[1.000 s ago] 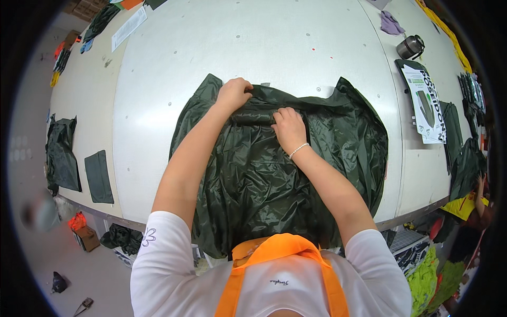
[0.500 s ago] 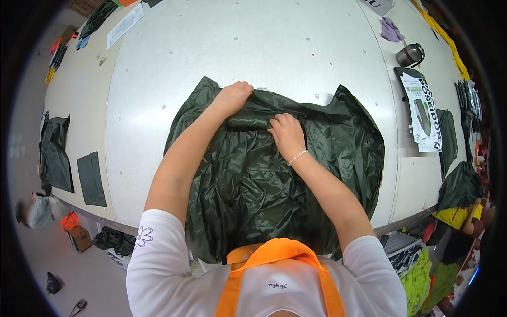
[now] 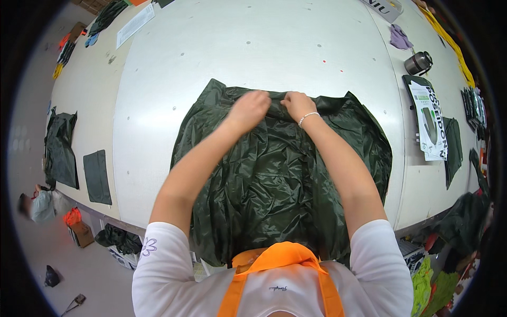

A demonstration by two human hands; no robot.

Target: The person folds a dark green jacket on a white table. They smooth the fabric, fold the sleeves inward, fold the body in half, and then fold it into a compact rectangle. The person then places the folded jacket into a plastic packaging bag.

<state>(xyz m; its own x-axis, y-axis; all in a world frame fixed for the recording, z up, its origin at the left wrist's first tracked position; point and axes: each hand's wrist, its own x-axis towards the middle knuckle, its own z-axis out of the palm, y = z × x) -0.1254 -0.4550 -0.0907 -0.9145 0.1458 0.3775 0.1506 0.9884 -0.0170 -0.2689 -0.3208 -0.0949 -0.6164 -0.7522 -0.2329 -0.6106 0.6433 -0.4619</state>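
A shiny dark green rain jacket (image 3: 274, 185) lies spread and wrinkled on the pale table, its lower part reaching the edge by my body. At its upper edge my left hand (image 3: 252, 109) is closed on the fabric, with the fingertips partly hidden. My right hand (image 3: 298, 104), a beaded bracelet at its wrist, pinches the same edge a short way to the right. Between the two hands a narrow stretch of the edge shows. Pointed corners of the jacket stick up on either side.
On the pale tabletop (image 3: 253, 53), folded dark green pieces (image 3: 97, 177) lie left. At right are a metal flask (image 3: 418, 63), a purple cloth (image 3: 400, 37) and printed sheets (image 3: 429, 119). A person (image 3: 39, 205) is at the far left, beyond the table's edge.
My right hand has moved up from the middle of the jacket to its upper edge. My left hand has come slightly down and right, and the view has shifted a little.
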